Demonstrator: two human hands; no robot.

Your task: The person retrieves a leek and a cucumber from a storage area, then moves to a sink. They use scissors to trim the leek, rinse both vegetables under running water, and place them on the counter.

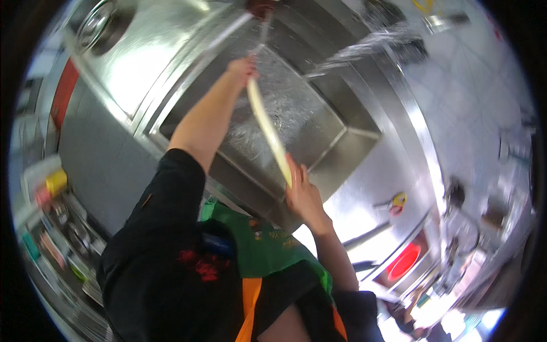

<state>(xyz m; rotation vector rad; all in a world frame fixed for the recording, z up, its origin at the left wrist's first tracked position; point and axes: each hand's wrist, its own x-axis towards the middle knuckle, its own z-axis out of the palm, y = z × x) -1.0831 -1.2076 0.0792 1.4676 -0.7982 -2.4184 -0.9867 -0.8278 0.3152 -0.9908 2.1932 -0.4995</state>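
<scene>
A long, pale yellow-white stalk or root (268, 127), its kind not certain, stretches between my two hands above a stainless steel sink basin (324, 102). My left hand (245, 70) closes around its far end, near a thin stream of water falling from above. Around the near end are the fingers of my right hand (304, 199). Wet streaks show on the basin floor beneath the stalk. A green apron (273, 248) covers my front at the sink's near edge.
Scissors with yellow and red handles (398, 203) lie on the steel counter at right, near a long dark utensil (367, 236). A red round container (404, 261) stands beyond them. A metal bowl (100, 28) is at upper left. Part of another person (412, 316) shows at lower right.
</scene>
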